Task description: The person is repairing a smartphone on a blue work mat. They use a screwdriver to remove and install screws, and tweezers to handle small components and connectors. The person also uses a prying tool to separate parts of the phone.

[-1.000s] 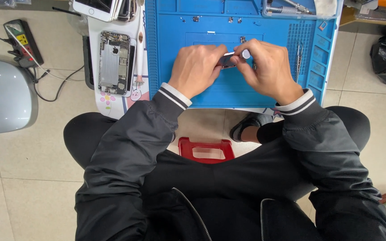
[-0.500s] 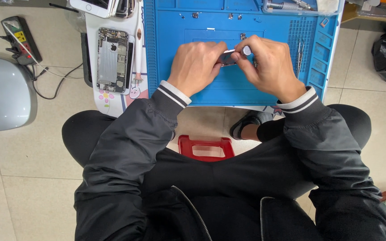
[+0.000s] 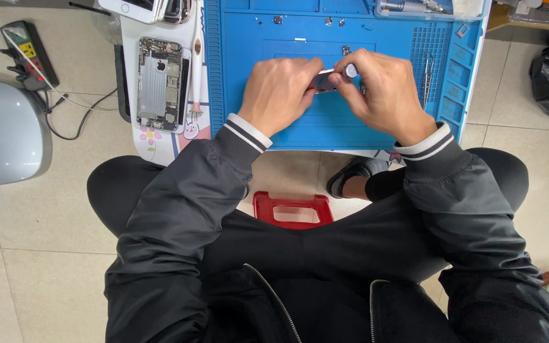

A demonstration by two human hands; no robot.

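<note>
Over the blue work mat (image 3: 255, 82) both my hands meet around a small grey part (image 3: 324, 80). My left hand (image 3: 279, 95) pinches its left end. My right hand (image 3: 384, 95) grips its right end, where a small round light tip (image 3: 350, 70) shows between the fingers. The fingers hide most of the part, so I cannot tell what kind of piece it is. Tiny screws (image 3: 345, 49) lie on the mat just beyond my hands.
An opened phone body (image 3: 159, 84) lies left of the mat beside a thin pen-like tool (image 3: 196, 70). Tweezers (image 3: 426, 76) rest on the mat's right side. A power strip (image 3: 27, 54) and a grey rounded object (image 3: 4, 130) sit at left. A red stool (image 3: 292, 209) is below.
My hands stay together on the small part over the mat; the fingers shift slightly. Nothing else has moved.
</note>
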